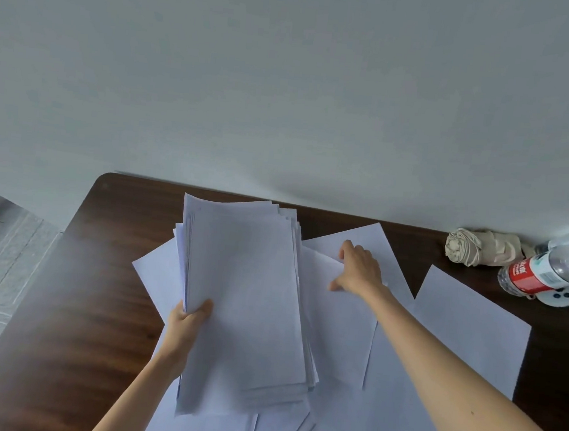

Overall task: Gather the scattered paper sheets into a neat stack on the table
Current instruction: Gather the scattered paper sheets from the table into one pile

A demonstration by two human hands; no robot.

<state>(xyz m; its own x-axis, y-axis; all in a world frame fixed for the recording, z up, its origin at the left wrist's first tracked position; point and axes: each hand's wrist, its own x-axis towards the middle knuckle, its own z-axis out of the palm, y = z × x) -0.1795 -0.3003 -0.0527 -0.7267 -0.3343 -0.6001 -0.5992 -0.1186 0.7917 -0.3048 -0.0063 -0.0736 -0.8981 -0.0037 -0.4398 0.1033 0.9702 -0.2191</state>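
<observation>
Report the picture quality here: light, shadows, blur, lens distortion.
Head view: soft, even light, no hard shadows, a pale sheen on the dark table at left. Head view: the wide-angle lens bows the table's far edge. Head view: the held stack looks slightly soft; the red-labelled bottle sits at the frame's right edge.

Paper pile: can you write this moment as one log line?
left hand: grips paper stack | right hand: rests on loose sheet | ungathered: other sheets on table | stage: gathering, unfinished
</observation>
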